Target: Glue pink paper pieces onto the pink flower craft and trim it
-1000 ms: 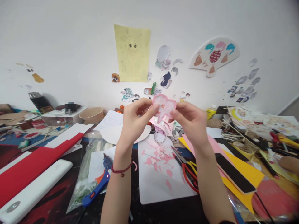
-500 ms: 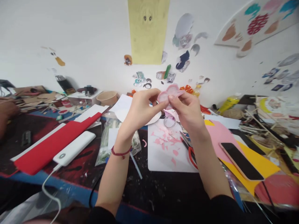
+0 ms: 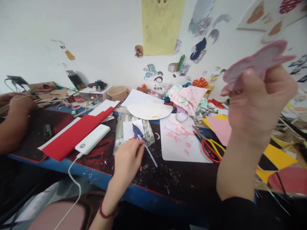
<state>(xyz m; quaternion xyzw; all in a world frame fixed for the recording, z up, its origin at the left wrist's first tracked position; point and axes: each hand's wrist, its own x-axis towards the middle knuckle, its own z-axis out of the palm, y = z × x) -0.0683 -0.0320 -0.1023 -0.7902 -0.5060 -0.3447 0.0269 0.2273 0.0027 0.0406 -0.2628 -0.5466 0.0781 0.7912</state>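
Note:
My right hand (image 3: 254, 99), raised on the right, pinches a flat pink-edged piece (image 3: 259, 62) with a wavy outline and a paler, greyish middle. I cannot tell its material. Low in the middle, my left hand (image 3: 129, 156) is closed over the handle end of a blue hot glue gun (image 3: 137, 131); the hand's own back hides part of the grip. A pale glue stick (image 3: 151, 155) pokes out of the gun's rear. White paper (image 3: 133, 126) and a clear bag (image 3: 118, 134) lie beneath the gun.
Right of centre, pink scraps lie on a white sheet (image 3: 177, 151), beside scissors (image 3: 207, 147) and yellow-handled pliers or scissors (image 3: 217, 145). A white power bank (image 3: 92, 139) and red card (image 3: 72, 137) lie left. Another person's arm (image 3: 16, 118) rests at far left.
My hands have separated. The right has carried the pink piece up and to the right; the left has let go of it and dropped onto the glue gun. The view has shifted.

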